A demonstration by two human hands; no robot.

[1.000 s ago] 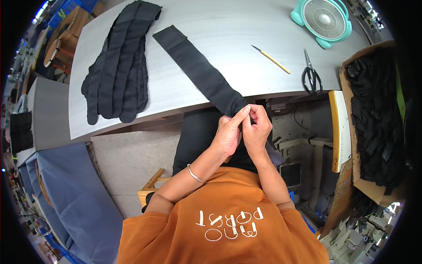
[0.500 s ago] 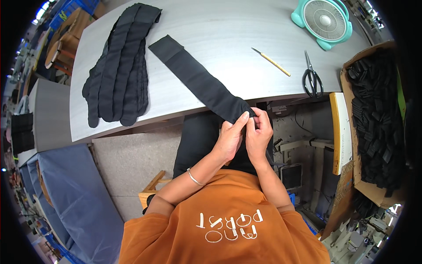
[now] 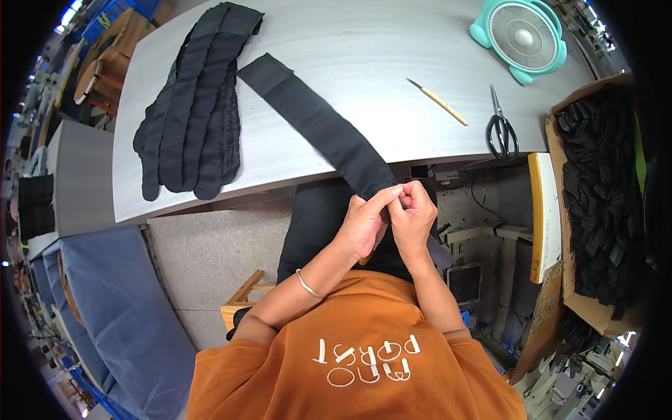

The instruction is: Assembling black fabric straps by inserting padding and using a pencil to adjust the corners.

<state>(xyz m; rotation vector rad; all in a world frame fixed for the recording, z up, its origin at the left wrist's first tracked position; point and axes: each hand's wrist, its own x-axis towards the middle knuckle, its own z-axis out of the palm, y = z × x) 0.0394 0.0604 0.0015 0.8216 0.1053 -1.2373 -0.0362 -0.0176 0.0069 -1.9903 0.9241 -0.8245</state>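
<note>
A long black fabric strip [image 3: 318,126] runs slantwise across the table's front edge, its far end lying flat on the top. Its near end hangs over the edge into my hands above my lap. My left hand [image 3: 364,220] grips that end, thumb on top. Close against it, my right hand [image 3: 414,218] is closed with thumb and forefinger pinched at the strip's corner. The fingers hide what the very tip looks like. To the left lies a pile of similar black strips [image 3: 189,119], rounded ends toward me.
On the pale grey table [image 3: 364,49] are a thin pointed tool with a yellow handle [image 3: 442,104], black-handled scissors [image 3: 501,131] and a turquoise fan [image 3: 521,38]. At right stands a cardboard box [image 3: 560,150] full of small black pieces [image 3: 605,203]. Blue cloth [image 3: 119,301] hangs at left.
The strip's near end, bunched and folded at my fingers before, now lies straighter and flatter. My hands stay close together, with the right fingers bent in more tightly.
</note>
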